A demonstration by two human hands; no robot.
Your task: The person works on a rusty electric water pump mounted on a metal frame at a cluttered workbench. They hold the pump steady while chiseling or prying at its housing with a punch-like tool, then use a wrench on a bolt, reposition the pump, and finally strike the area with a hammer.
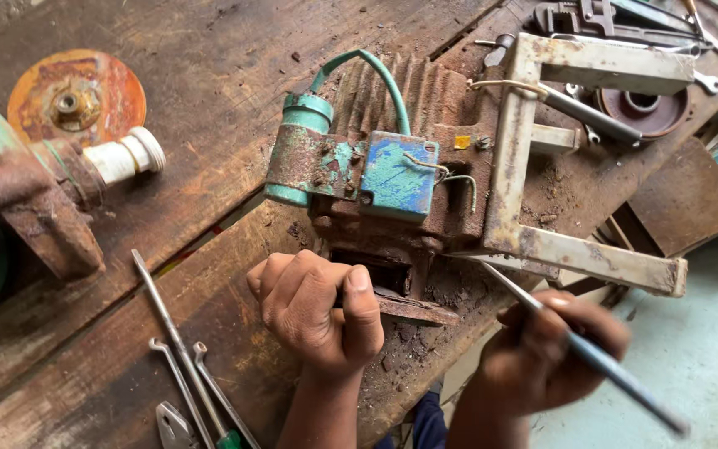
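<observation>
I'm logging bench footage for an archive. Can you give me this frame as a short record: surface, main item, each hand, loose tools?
Surface: worn wooden bench
Main item: rusty electric motor with a blue-green box and a pale metal frame
Left hand: closed in a fist around a rusty flat piece at the motor's near edge
Right hand: holds a thin blue-handled tool, tip toward the frame
Loose tools: long rods at lower left; wrenches at upper right

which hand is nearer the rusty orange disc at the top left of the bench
Left. The left hand is lower right of the rusty orange disc; the right hand lies farther right.
</observation>
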